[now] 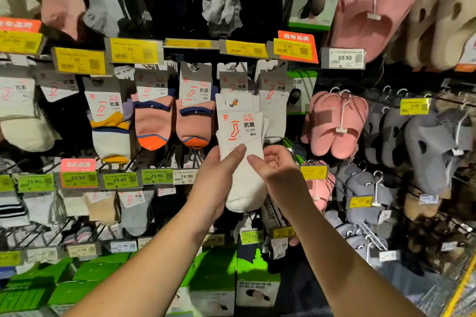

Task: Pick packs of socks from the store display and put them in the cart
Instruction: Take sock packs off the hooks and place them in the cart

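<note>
Socks (240, 157) — a white pack with a grey card header, centre of the frame, held up in front of the display. Left hand (215, 183) grips it from the left side, thumb across the front. Right hand (277, 167) is at the right edge w/ fingers curled, index tip touching the front; whether it really pinches the pack or only steadies it, can't tell. Can't tell either if the header is off its hook or not, as the top sits right over the hanging white packs (273, 103) behind.

Risks from here, as I judge it: if the header is caught on the hook, a downward pull could tear the card or drag neighbouring packs off — the pink-and-orange socks (195, 123) hang just beside on the left. Grip is mostly one-handed on soft fabric, so the pack could slip during the turn. Cart isn't in view, so the drop is made w/o seeing the target yet.
</note>
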Motion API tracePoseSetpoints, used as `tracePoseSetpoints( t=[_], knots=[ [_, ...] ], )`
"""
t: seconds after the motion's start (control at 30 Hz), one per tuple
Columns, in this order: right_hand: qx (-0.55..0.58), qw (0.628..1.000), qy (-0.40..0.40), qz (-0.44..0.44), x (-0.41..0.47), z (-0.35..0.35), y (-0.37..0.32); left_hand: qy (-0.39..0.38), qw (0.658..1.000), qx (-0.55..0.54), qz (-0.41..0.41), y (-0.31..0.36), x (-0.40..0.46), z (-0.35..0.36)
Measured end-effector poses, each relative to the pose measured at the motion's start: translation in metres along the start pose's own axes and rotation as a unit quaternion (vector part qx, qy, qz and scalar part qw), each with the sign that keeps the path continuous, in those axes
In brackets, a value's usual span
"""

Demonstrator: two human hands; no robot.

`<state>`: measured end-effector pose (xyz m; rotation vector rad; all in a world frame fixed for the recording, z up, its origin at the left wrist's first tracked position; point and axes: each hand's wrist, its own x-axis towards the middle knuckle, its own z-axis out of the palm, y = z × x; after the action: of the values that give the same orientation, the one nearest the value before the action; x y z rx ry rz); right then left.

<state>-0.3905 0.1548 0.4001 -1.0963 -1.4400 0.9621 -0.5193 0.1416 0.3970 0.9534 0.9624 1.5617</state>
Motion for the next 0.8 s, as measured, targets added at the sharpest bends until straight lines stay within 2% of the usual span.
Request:
tracePoseSetpoints(
  t=[0.1,0.23,0.4,0.5,0.6,0.8],
  knots=[
    [0.018,1.0,-0.006,0.018,0.003,-0.001,0.003,0.003,1.0,0.02,-0.003,-0.002,0.004,0.002],
    [0.103,0.99,-0.053,0.075,0.009,-0.005,0.003,-0.007,0.998,0.057,0.003,-0.001,0.008,0.003],
    [0.118,0.987,-0.07,0.083,0.018,-0.016,0.008,-0.019,0.995,0.096,0.012,0.006,0.011,0.005],
    [0.163,0.981,-0.051,0.09,0.024,-0.021,0.007,-0.005,0.997,0.078,0.002,0.007,0.015,0.006],
    [0.123,0.99,0.016,0.072,0.042,-0.03,0.007,0.052,0.996,0.066,0.023,0.006,0.02,0.002],
    [0.086,0.994,0.053,0.04,0.087,-0.049,-0.005,0.062,0.996,0.034,0.05,0.009,0.022,0.0]
  ],
)
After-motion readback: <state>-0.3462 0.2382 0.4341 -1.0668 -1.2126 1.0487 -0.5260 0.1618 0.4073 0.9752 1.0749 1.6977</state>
